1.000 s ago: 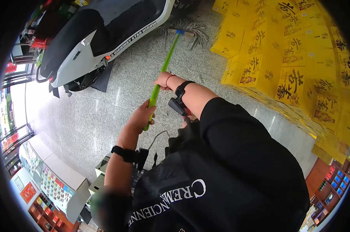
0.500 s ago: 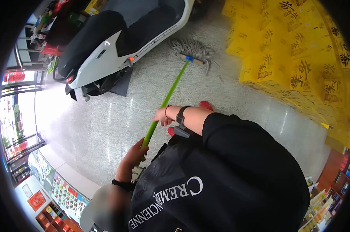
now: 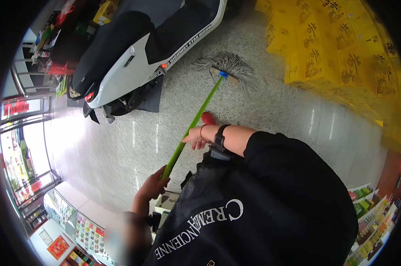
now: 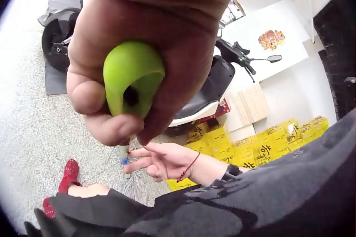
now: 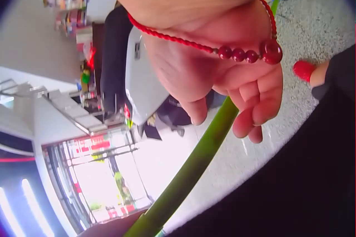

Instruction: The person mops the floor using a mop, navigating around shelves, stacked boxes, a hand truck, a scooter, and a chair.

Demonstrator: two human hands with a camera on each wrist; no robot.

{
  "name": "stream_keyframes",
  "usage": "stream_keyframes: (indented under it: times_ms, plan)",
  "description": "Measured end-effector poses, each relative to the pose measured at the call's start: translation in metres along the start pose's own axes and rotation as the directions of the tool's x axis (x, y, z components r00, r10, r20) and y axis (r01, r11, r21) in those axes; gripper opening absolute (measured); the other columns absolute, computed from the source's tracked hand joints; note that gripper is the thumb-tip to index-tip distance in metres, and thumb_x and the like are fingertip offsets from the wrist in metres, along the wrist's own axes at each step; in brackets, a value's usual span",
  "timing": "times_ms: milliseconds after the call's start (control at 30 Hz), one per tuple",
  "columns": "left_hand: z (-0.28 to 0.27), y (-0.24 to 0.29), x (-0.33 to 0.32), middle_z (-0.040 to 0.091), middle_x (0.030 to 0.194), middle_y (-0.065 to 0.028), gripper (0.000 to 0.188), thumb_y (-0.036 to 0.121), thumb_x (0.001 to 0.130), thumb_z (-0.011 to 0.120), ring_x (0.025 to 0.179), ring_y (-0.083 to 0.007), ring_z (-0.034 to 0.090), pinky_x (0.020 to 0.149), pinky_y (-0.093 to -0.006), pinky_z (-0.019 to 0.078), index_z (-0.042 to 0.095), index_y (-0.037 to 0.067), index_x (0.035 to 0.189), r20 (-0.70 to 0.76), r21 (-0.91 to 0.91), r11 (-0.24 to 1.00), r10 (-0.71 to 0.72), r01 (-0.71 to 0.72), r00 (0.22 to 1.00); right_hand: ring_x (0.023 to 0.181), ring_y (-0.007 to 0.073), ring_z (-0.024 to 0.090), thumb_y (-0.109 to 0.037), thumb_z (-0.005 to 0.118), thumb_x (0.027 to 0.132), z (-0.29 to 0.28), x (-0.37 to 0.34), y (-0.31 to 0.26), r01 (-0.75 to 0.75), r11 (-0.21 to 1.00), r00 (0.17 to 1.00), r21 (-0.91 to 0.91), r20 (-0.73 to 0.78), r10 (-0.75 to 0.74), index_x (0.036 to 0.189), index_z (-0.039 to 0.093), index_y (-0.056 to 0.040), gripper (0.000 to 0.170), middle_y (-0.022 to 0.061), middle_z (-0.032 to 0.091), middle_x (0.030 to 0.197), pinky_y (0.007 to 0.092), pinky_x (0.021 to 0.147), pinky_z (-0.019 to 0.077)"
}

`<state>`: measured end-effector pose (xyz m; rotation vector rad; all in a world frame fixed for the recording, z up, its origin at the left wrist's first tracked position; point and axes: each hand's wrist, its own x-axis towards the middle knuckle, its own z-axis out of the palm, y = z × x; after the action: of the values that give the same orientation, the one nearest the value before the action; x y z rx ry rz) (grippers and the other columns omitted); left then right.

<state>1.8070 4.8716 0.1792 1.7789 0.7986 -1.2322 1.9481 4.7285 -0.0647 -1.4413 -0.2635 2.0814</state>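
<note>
A green mop handle slants across the floor to a grey string mop head with a blue clamp. My left hand grips its near end; in the left wrist view the fingers of that hand curl round the hollow green end. Farther along, my right hand touches the handle. The right wrist view shows this hand with thumb and loosely bent fingers apart, the handle passing behind it; the exact contact is hidden.
A white and black scooter stands at the upper left, near the mop head. Stacked yellow cartons line the upper right. Below left is a display counter, and shelves stand at lower right. A red shoe shows beside the handle.
Both hands and the mop head have moved lower in the head view, with the mop head also farther right. The scooter and cartons have shifted as the view turned. The left hand keeps its grip.
</note>
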Motion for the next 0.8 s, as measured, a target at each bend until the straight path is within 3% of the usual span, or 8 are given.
stream_keyframes:
  times_ms: [100, 267, 467, 533, 633, 667, 733, 800]
  plan:
    - [-0.033, 0.013, 0.047, 0.052, 0.067, -0.0039, 0.054, 0.02, 0.081, 0.052, 0.05, -0.0115, 0.05, 0.047, -0.0254, 0.0433, 0.032, 0.015, 0.131, 0.044, 0.04, 0.991, 0.13, -0.132, 0.991, 0.05, 0.0176, 0.052, -0.047, 0.046, 0.082, -0.035, 0.003, -0.019, 0.026, 0.983, 0.992, 0.181, -0.126, -0.003, 0.097, 0.057, 0.0008, 0.051, 0.0151, 0.063, 0.08, 0.0297, 0.043, 0.0453]
    - [-0.093, 0.078, 0.126, 0.053, 0.07, -0.0068, 0.051, 0.019, 0.081, 0.051, 0.051, -0.0137, 0.052, 0.049, -0.0274, 0.0457, 0.034, 0.014, 0.129, 0.078, 0.162, 0.957, 0.232, -0.242, 0.97, 0.042, 0.0166, 0.05, -0.042, 0.046, 0.083, -0.118, 0.008, -0.051, 0.203, 0.954, 0.872, 0.219, -0.484, -0.074, 0.081, 0.061, 0.0001, 0.045, 0.0089, 0.063, 0.066, 0.031, 0.039, 0.0444]
    - [-0.151, 0.172, 0.178, 0.05, 0.071, -0.007, 0.044, 0.019, 0.079, 0.052, 0.058, -0.0142, 0.051, 0.048, -0.0273, 0.045, 0.042, 0.007, 0.12, 0.184, 0.157, 0.926, 0.315, -0.344, 0.931, 0.038, 0.0156, 0.049, -0.033, 0.048, 0.084, -0.192, -0.032, -0.095, 0.24, 0.915, 0.722, 0.326, -0.69, 0.057, 0.071, 0.061, -0.0002, 0.037, 0.0098, 0.06, 0.058, 0.0292, 0.034, 0.0387]
    - [-0.16, 0.185, 0.188, 0.05, 0.072, -0.0071, 0.042, 0.019, 0.079, 0.052, 0.06, -0.0141, 0.05, 0.048, -0.0273, 0.045, 0.043, 0.006, 0.118, 0.206, 0.147, 0.919, 0.333, -0.366, 0.92, 0.038, 0.0165, 0.049, -0.029, 0.048, 0.084, -0.212, -0.028, -0.099, 0.137, 0.989, 0.634, -0.062, -0.761, -0.136, 0.07, 0.06, 0.0011, 0.036, 0.0093, 0.06, 0.058, 0.0301, 0.035, 0.0393]
    - [-0.168, 0.186, 0.189, 0.049, 0.072, -0.0071, 0.042, 0.018, 0.078, 0.052, 0.061, -0.0143, 0.05, 0.049, -0.0275, 0.0452, 0.043, 0.006, 0.117, 0.219, 0.122, 0.916, 0.35, -0.382, 0.911, 0.037, 0.0172, 0.048, -0.029, 0.049, 0.084, -0.221, -0.01, -0.102, 0.071, 0.985, 0.606, -0.155, -0.778, -0.166, 0.07, 0.06, 0.0021, 0.036, 0.0093, 0.059, 0.057, 0.0313, 0.036, 0.0411]
    - [-0.173, 0.179, 0.191, 0.049, 0.073, -0.0071, 0.043, 0.018, 0.078, 0.052, 0.062, -0.0144, 0.05, 0.05, -0.0276, 0.0452, 0.042, 0.006, 0.118, 0.235, 0.136, 0.913, 0.348, -0.385, 0.908, 0.037, 0.0172, 0.048, -0.029, 0.049, 0.084, -0.219, -0.004, -0.103, 0.078, 0.987, 0.595, -0.142, -0.787, -0.16, 0.07, 0.06, 0.0021, 0.036, 0.0093, 0.059, 0.057, 0.0313, 0.036, 0.0411]
    - [-0.185, 0.163, 0.186, 0.049, 0.073, -0.0068, 0.046, 0.018, 0.079, 0.051, 0.061, -0.0146, 0.05, 0.05, -0.0277, 0.0452, 0.039, 0.008, 0.121, 0.249, 0.174, 0.908, 0.335, -0.382, 0.909, 0.037, 0.0176, 0.049, -0.03, 0.05, 0.084, -0.184, -0.019, -0.129, 0.238, 0.926, 0.583, 0.294, -0.806, 0.106, 0.07, 0.061, 0.0023, 0.037, 0.0097, 0.059, 0.055, 0.0321, 0.038, 0.0431]
    - [-0.205, 0.131, 0.186, 0.049, 0.073, -0.0066, 0.047, 0.019, 0.079, 0.052, 0.061, -0.0145, 0.05, 0.05, -0.0275, 0.0451, 0.039, 0.008, 0.122, 0.27, 0.189, 0.904, 0.327, -0.383, 0.906, 0.042, 0.0174, 0.053, -0.028, 0.048, 0.084, -0.164, 0.003, -0.144, 0.184, 0.952, 0.611, 0.243, -0.787, 0.083, 0.073, 0.062, 0.0, 0.033, 0.0089, 0.059, 0.056, 0.0314, 0.042, 0.045]
